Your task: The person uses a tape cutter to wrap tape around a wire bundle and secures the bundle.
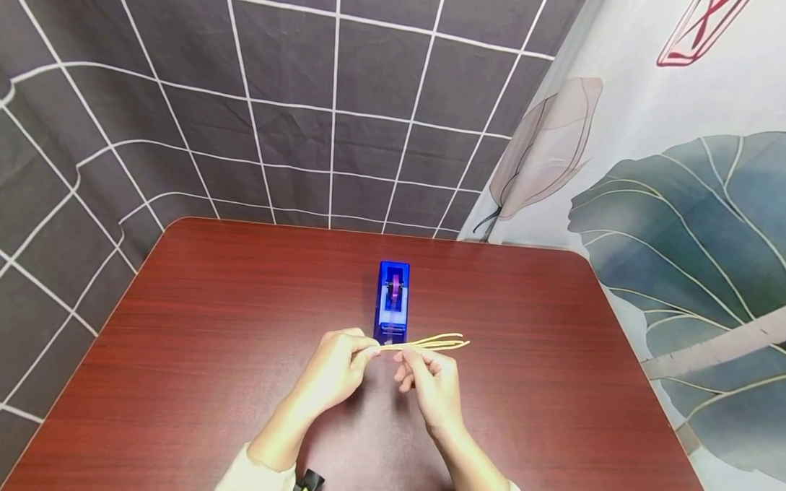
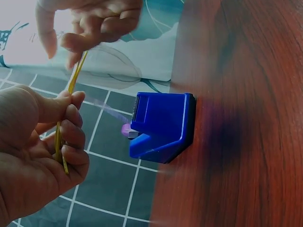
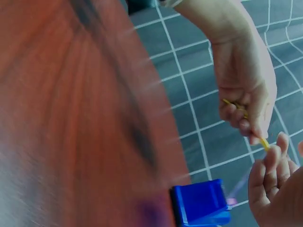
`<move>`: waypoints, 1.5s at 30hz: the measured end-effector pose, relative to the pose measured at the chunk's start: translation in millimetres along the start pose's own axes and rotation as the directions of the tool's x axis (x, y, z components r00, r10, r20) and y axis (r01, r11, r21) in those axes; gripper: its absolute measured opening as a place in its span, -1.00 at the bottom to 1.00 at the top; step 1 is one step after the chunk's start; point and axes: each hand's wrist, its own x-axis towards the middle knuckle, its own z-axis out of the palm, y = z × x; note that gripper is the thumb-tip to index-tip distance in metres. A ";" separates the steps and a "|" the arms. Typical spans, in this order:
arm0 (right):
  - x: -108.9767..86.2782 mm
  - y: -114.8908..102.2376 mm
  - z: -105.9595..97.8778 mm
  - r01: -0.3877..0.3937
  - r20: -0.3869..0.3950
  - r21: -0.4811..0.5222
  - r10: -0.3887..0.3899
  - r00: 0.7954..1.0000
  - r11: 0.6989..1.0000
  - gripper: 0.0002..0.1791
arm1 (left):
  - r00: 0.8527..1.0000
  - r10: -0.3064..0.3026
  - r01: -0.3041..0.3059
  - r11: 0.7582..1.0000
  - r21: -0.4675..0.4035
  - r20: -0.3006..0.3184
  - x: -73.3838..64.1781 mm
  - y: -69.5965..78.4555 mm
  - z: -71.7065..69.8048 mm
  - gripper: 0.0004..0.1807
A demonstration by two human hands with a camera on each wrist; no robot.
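A bundle of thin yellow strands (image 1: 431, 344) is stretched sideways between my two hands, its loose ends fanning out to the right. My left hand (image 1: 340, 363) pinches it between thumb and index finger, and the tail runs through its curled fingers in the left wrist view. My right hand (image 1: 435, 391) holds the bundle with thumb and fingertips, just right of the left hand. Directly beyond both hands stands a blue tape dispenser (image 2: 163, 113) with a pink-purple roll (image 1: 395, 289). From it a clear strip of tape (image 2: 112, 111) reaches toward the hands.
The reddish-brown wooden table (image 1: 235, 290) extends on all sides of the dispenser. Behind it hangs a dark grey curtain (image 1: 282, 68) with white grid lines; a leaf-patterned curtain (image 1: 692, 227) hangs at the right. A small black object (image 1: 309, 483) sits by the left sleeve.
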 end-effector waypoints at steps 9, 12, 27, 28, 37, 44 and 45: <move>10.0 -10.2 -10.4 0.262 -0.057 -0.128 -0.271 0.961 0.957 -0.76 | 1.000 0.005 -0.005 0.999 0.032 -0.022 -0.6 -0.6 -1.2 -0.91; 11.9 -12.3 -12.3 0.344 -0.060 -0.126 -0.353 0.934 0.930 -0.81 | 1.000 0.007 -0.006 0.999 0.032 -0.027 -0.7 -0.7 -1.4 -0.92; 36.5 -8.1 -28.3 0.732 0.415 -0.590 -0.649 0.638 0.341 -0.86 | 0.994 0.102 -0.098 0.991 0.086 -0.049 -1.4 -3.0 0.7 -0.94; 36.4 -8.3 -29.5 0.722 0.436 -0.613 -0.624 0.649 0.323 -0.88 | 0.993 0.105 -0.100 0.991 0.091 -0.052 -1.5 -3.0 0.6 -0.94; 32.7 -12.2 -35.2 0.647 0.525 -0.702 -0.398 0.752 0.297 -0.92 | 0.994 0.084 -0.076 0.990 0.119 -0.064 -3.1 -2.4 -1.1 -0.90; 31.8 -11.6 -37.2 0.649 0.544 -0.695 -0.365 0.756 0.309 -0.92 | 0.993 0.095 -0.086 0.987 0.135 -0.064 -3.6 -3.3 -0.7 -0.92; 31.9 -11.2 -37.6 0.653 0.544 -0.691 -0.371 0.753 0.311 -0.93 | 0.993 0.098 -0.089 0.986 0.140 -0.061 -3.5 -3.4 -0.6 -0.92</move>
